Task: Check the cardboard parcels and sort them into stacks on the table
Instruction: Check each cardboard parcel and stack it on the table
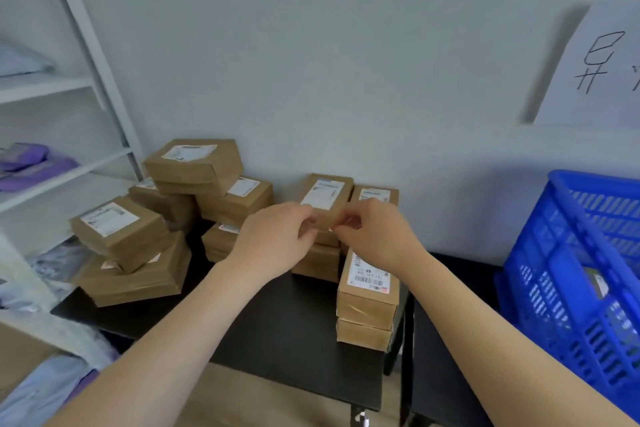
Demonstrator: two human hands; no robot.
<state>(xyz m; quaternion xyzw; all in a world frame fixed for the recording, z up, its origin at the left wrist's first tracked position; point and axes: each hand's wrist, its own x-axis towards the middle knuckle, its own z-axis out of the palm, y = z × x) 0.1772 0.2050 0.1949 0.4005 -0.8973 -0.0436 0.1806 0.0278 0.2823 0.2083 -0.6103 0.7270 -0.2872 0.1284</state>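
A small brown cardboard parcel (pixel 327 196) with a white label is held above the middle stack (pixel 317 262) on the black table (pixel 277 322). My left hand (pixel 277 239) grips its near left corner. My right hand (pixel 374 236) pinches its near right corner. A second stack of labelled parcels (pixel 367 302) stands at the table's right edge, below my right wrist. Another parcel (pixel 375 196) shows behind my right hand. Several larger parcels lie piled at the left, among them one on top (pixel 194 165) and one in front (pixel 117 229).
A blue plastic crate (pixel 571 274) with a parcel inside stands at the right. White shelving (pixel 69 163) with purple and grey mail bags fills the left. A handwritten paper sheet (pixel 595 69) hangs on the wall at the upper right.
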